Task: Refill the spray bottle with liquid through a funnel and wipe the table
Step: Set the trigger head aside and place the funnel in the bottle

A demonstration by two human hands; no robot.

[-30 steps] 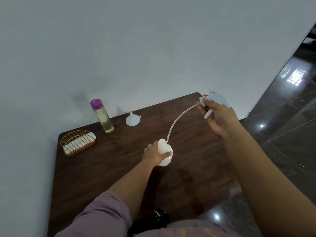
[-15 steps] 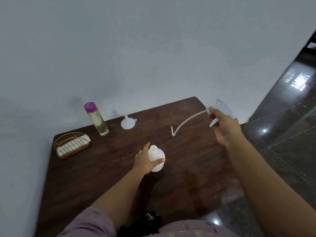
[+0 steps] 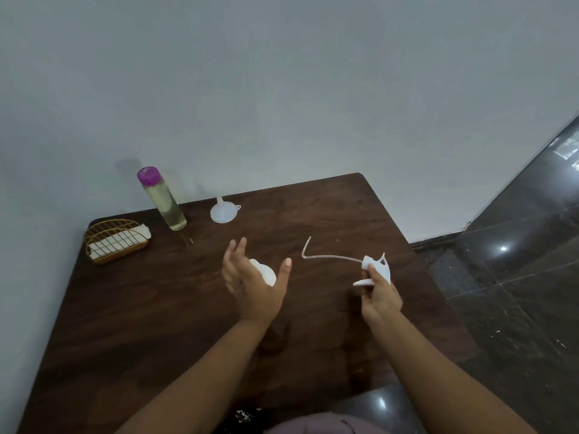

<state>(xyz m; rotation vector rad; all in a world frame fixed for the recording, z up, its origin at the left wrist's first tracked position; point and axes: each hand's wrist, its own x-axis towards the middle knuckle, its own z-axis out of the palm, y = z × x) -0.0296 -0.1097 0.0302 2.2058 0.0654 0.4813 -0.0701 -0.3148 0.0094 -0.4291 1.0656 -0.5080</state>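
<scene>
The white spray bottle body [image 3: 265,273] stands uncapped mid-table on the dark wooden table [image 3: 156,308]. My left hand [image 3: 250,283] hovers around it with fingers spread, not gripping. My right hand [image 3: 380,297] holds the white spray head [image 3: 376,267] low over the table; its thin dip tube [image 3: 326,255] points left. A white funnel [image 3: 223,211] lies upside down near the wall. Beside it stands a clear refill bottle [image 3: 164,203] of yellowish liquid with a purple cap.
A gold wire basket [image 3: 114,242] holding white cloth sits at the table's back left corner. The wall runs along the far edge. Dark glossy floor tiles [image 3: 517,292] lie to the right of the table.
My right hand pulled the spray head and tube out of the bottle and lowered it toward the table. My left hand let go of the bottle and opened.
</scene>
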